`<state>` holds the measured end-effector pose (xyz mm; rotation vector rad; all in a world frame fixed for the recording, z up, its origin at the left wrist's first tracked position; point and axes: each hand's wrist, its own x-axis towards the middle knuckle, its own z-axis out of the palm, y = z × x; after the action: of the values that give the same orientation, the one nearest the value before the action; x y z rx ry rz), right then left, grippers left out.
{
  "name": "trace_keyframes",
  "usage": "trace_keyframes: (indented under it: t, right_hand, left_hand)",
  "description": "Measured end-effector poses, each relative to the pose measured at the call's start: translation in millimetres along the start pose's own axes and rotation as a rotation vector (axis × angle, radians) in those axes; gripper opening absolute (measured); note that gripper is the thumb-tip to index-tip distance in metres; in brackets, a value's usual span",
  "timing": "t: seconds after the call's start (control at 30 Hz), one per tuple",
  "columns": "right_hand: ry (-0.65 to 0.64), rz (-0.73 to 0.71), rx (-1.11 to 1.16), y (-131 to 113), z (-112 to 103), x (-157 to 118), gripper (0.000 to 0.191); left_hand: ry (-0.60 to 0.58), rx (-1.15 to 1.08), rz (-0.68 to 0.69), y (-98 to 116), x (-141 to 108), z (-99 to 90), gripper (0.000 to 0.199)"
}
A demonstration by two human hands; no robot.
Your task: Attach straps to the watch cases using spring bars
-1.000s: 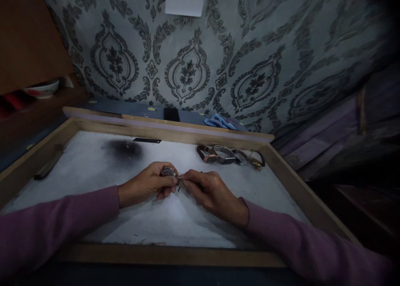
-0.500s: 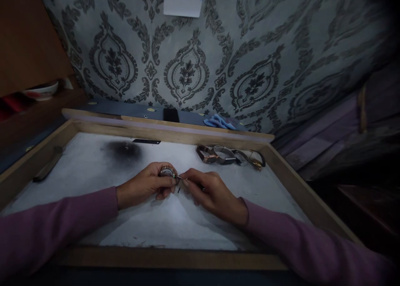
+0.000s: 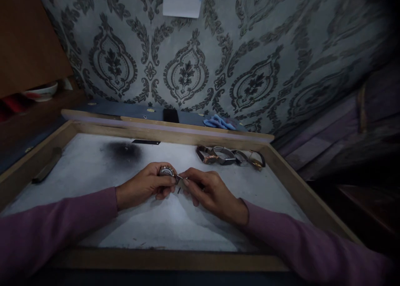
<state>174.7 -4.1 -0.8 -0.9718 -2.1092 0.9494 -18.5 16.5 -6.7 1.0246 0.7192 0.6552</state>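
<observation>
My left hand point(image 3: 156, 181) is closed around a round watch case point(image 3: 167, 171), with the thumb across its lower edge and the case's face turned up. Between the pinched thumb and forefinger of my right hand point(image 3: 208, 188) is a thin metal piece point(image 3: 179, 177), its tip at the right side of the watch. Whether this is a slim tool or the watch's own stem is too small to tell. On the white surface just below the fingertips lies a small dark bar point(image 3: 179, 190).
A wooden frame point(image 3: 175, 257) borders the white work surface point(image 3: 150, 232). Several wristwatches point(image 3: 223, 155) lie at its back right. A flat black strip point(image 3: 146, 142) rests at the back, a dark long-handled object point(image 3: 46, 167) at the left. Behind the frame is a blue cloth point(image 3: 219, 122).
The watch face has tipped slightly, showing a little lighter. Both hands otherwise keep nearly the same place and grip.
</observation>
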Motion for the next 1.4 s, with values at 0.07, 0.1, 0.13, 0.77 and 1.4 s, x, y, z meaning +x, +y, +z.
trace_keyframes:
  t: [0.07, 0.1, 0.13, 0.77, 1.4]
  right_hand:
    - [0.001, -0.001, -0.017, -0.5, -0.4, -0.1, 0.018]
    - [0.000, -0.004, -0.025, -0.3, -0.5, -0.4, 0.018]
    - [-0.001, -0.007, -0.034, 0.1, -0.5, -0.8, 0.018]
    - [0.022, 0.085, 0.103, 0.3, 1.2, 0.2, 0.016]
    - [0.002, 0.199, 0.438, 10.6, 5.1, 2.0, 0.028]
  left_hand:
    - [0.003, -0.004, 0.002, -0.4, 0.1, 0.1, 0.018]
    - [0.004, -0.004, 0.002, -0.7, 0.2, 0.1, 0.018]
    - [0.005, -0.004, 0.002, -1.0, 0.4, 0.1, 0.018]
    - [0.001, 0.014, 0.008, -1.7, 1.1, -0.8, 0.019]
    - [0.020, -0.006, -0.003, -2.4, 1.7, -1.9, 0.020]
